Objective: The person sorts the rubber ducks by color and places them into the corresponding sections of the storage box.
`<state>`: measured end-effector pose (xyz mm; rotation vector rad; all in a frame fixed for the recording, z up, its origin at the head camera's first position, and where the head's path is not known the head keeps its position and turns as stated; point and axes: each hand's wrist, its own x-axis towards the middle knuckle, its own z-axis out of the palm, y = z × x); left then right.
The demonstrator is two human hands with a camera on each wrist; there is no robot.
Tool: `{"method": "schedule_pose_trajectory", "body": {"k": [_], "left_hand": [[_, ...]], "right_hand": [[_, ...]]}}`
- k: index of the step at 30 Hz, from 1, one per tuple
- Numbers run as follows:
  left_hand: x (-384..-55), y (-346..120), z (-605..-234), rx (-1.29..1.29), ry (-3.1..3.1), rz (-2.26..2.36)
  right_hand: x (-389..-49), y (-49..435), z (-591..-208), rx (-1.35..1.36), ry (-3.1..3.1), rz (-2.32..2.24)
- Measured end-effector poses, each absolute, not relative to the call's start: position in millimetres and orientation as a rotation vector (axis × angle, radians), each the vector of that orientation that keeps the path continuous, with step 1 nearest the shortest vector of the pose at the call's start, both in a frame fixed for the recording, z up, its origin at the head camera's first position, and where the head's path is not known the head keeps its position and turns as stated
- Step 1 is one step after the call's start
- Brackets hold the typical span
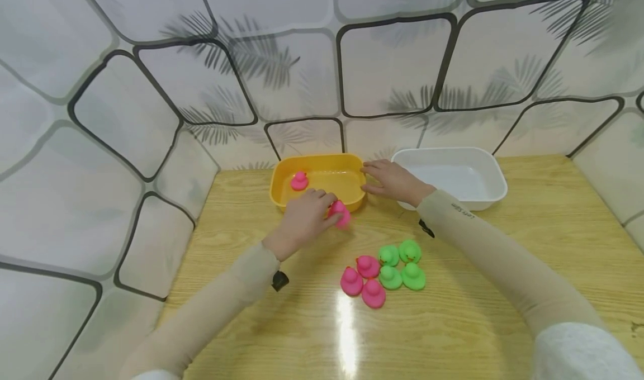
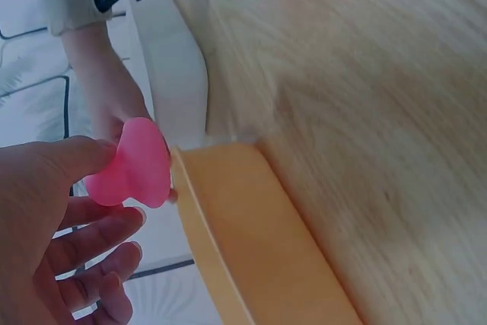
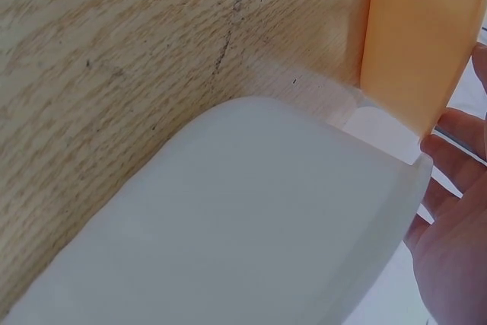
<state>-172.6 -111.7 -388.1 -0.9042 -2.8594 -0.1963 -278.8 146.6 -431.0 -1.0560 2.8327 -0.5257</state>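
My left hand (image 1: 306,218) pinches a pink rubber duck (image 1: 340,214) between thumb and fingers, at the front rim of the yellow basin (image 1: 282,200). The left wrist view shows this duck (image 2: 141,165) close up, with the other fingers loosely bent below it. Another pink duck (image 1: 299,181) sits inside the basin at its left. At the basin's right end is my right hand (image 1: 394,180), fingers extended with their tips at the rim. In the right wrist view its fingers (image 3: 455,161) reach past the white basin (image 3: 304,203) toward the yellow one.
The white basin (image 1: 495,193) stands right of the yellow one, under my right wrist. Nearer me on the wooden table (image 1: 282,335) lie 3 pink ducks (image 1: 373,294) and, beside them, several green ducks (image 1: 413,276). A patterned wall (image 1: 302,78) rises behind the basins.
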Motion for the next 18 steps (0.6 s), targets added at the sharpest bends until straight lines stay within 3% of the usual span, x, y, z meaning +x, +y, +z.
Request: {"method": "schedule_pose_trajectory", "body": {"k": [18], "left_hand": [[-234.7,-129.5,-377.7,-0.752,-3.008,-0.210]], "right_hand": [[-276.5,146.7,-429.2,-1.073,2.840,-0.512]]}}
